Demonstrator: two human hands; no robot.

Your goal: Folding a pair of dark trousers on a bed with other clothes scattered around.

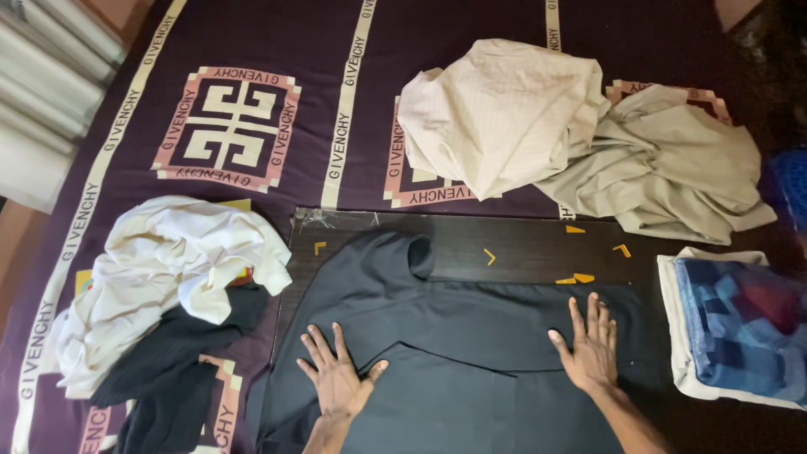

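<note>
A dark charcoal garment [437,319] lies spread on a dark board [521,248] with yellow corner marks, a sleeve folded up toward the board's far left. My left hand [336,374] rests flat on the garment's lower left, fingers spread. My right hand [590,345] presses flat on its right side, fingers spread too. Neither hand grips anything.
A crumpled white cloth [176,269] over a black garment [172,374] lies at the left. A cream shirt [496,109] and a beige garment [672,164] are heaped behind the board. A folded stack, blue plaid on top [740,328], sits at the right. A purple patterned bedspread [277,50] lies beneath.
</note>
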